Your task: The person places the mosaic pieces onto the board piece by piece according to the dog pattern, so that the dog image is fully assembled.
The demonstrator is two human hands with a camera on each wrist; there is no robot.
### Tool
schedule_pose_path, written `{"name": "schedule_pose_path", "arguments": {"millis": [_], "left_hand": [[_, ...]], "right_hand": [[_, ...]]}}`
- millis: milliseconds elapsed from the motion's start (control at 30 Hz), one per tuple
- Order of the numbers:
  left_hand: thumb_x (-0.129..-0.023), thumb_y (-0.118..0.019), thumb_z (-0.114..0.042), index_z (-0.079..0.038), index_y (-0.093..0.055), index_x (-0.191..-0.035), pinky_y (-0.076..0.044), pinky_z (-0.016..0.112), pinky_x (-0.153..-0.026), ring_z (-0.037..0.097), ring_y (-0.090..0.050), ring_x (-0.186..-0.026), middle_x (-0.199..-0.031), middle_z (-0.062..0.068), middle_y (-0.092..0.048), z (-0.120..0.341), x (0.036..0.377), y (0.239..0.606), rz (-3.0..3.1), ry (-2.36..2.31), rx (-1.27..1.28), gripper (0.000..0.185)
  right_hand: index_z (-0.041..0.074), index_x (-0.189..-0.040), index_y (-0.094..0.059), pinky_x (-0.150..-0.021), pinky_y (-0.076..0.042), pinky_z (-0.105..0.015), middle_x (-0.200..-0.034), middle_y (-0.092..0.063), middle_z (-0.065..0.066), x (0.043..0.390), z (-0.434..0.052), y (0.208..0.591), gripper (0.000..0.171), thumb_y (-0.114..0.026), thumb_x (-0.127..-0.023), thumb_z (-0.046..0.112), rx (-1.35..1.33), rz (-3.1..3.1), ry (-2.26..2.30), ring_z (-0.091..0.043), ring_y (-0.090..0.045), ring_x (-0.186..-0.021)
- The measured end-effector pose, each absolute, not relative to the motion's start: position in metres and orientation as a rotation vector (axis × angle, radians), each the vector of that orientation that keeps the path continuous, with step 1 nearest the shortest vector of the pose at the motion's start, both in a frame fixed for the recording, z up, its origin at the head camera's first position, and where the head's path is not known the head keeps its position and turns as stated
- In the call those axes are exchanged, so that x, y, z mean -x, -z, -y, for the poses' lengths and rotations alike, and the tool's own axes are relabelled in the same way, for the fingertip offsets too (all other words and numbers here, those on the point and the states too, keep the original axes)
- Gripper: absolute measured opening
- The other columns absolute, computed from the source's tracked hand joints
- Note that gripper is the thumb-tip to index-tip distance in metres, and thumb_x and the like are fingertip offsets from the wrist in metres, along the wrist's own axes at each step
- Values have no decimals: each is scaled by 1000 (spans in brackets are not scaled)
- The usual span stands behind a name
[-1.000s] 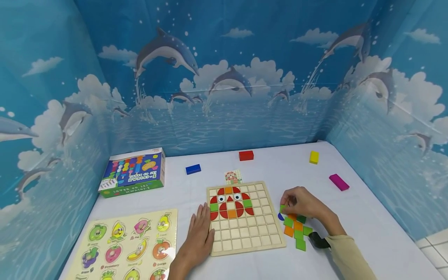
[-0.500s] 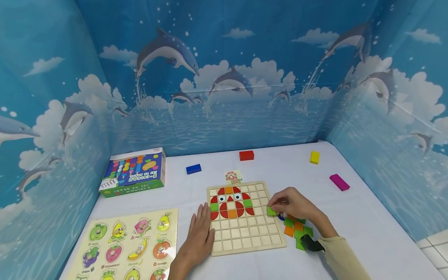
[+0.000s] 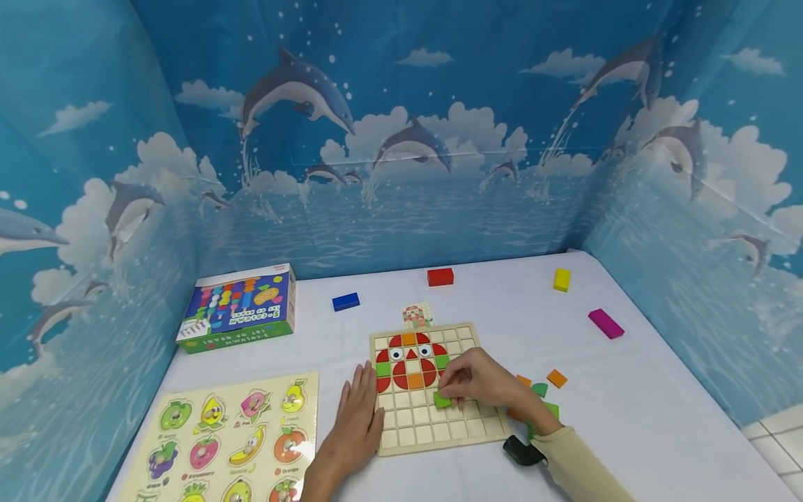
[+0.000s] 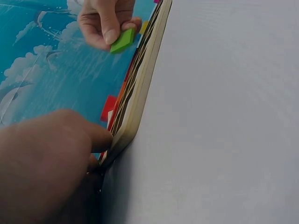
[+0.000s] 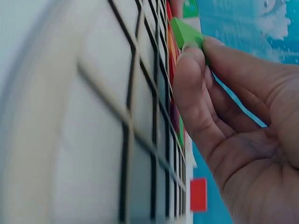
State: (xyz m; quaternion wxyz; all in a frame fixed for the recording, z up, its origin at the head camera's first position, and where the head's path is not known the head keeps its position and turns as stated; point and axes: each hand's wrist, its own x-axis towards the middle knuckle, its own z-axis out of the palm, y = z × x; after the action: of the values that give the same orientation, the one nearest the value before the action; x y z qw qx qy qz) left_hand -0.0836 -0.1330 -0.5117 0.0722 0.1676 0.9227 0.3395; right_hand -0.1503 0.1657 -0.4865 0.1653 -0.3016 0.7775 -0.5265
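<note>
A: Right hand [image 3: 486, 383]?
B: Fingers [image 5: 191, 70] curled, pinching a green square tile [image 3: 442, 400] held over the wooden grid board [image 3: 439, 432], just below the red and orange pattern.
A: Left hand [image 3: 357, 418]?
B: Flat, fingers straight, pressed against the board's left edge on the tabletop [image 3: 627, 418].
A: Surroundings?
B: Loose tiles [image 3: 546, 390] right of the board; fruit puzzle [image 3: 232, 436] to the left.

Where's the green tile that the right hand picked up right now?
In the head view the green tile is pinched in the right hand over the wooden grid board, just below the red and orange picture, right of centre.
</note>
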Motion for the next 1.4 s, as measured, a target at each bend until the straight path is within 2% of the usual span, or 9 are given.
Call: {"name": "schedule_pose_path", "arguments": {"millis": [167, 300, 533, 733, 833, 967, 1167, 1267, 1400], "left_hand": [[-112, -51, -17, 5, -18, -170, -1, 56, -134, 35, -2, -168, -181, 17, -11, 134, 81, 515, -2775, -1037, -494, 70], [-113, -51, -17, 5, -18, -170, -1, 55, -134, 35, -2, -168, -180, 17, -10, 135, 79, 516, -2780, -1023, -493, 70], [-113, -51, -18, 5, -17, -170, -5, 61, -133, 35, -1, -168, -181, 17, -9, 135, 78, 515, -2776, -993, -506, 70], [-112, -52, -17, 7, -19, -169, -5, 63, -133, 40, -4, -167, -179, 22, -12, 134, 85, 515, -2797, -1089, -573, 70], [-111, -52, -18, 6, -19, -169, 1, 55, -134, 39, -3, -167, -180, 21, -12, 134, 87, 519, -2798, -1122, -577, 71], [-112, -51, -23, 1, -17, -171, 11, 35, -133, 32, -1, -168, -181, 14, -10, 136, 86, 526, -2820, -1089, -551, 72], [-112, -52, -23, 1, -18, -171, 15, 23, -129, 30, -2, -168, -181, 13, -11, 135, 90, 529, -2853, -1073, -570, 73], [-111, -52, -22, 1, -18, -171, 14, 27, -130, 31, -3, -168, -181, 14, -11, 135, 90, 527, -2840, -1083, -566, 73], [-111, -53, -19, 4, -18, -170, 2, 50, -135, 36, -3, -168, -180, 18, -11, 135, 88, 520, -2797, -1100, -545, 72]], "right_hand": [[2, -95, -82, -62, -65, -36, -83, -80, -10, 144, -146, 489, 2, -81, -96, 3, 867, -2195, 1506, -30, -73, -61], [6, -94, -84, -62, -65, -34, -83, -80, -8, 140, -134, 492, 7, -81, -95, 0, 860, -2231, 1489, -27, -73, -61], [8, -92, -85, -63, -61, -24, -82, -78, 3, 139, -123, 494, 6, -83, -93, 3, 861, -2376, 1398, -11, -70, -64], [6, -89, -85, -63, -60, -23, -81, -78, 3, 144, -119, 488, 7, -84, -92, 0, 884, -2506, 1342, -2, -67, -66], [6, -90, -85, -64, -60, -22, -81, -77, 4, 144, -117, 485, 6, -85, -92, 1, 862, -2531, 1323, -2, -66, -66], [6, -90, -85, -63, -60, -22, -80, -76, 3, 142, -115, 485, 5, -84, -93, 2, 853, -2565, 1318, -2, -65, -66], [9, -89, -85, -63, -57, -21, -81, -76, 6, 143, -116, 486, 6, -85, -92, 3, 850, -2642, 1302, 0, -62, -70], [9, -88, -85, -62, -57, -21, -82, -76, 6, 143, -115, 488, 7, -86, -91, 3, 865, -2659, 1309, 0, -62, -70], [9, -88, -85, -61, -54, -21, -83, -74, 7, 141, -114, 491, 7, -86, -91, 2, 889, -2669, 1302, -1, -59, -71]]}}
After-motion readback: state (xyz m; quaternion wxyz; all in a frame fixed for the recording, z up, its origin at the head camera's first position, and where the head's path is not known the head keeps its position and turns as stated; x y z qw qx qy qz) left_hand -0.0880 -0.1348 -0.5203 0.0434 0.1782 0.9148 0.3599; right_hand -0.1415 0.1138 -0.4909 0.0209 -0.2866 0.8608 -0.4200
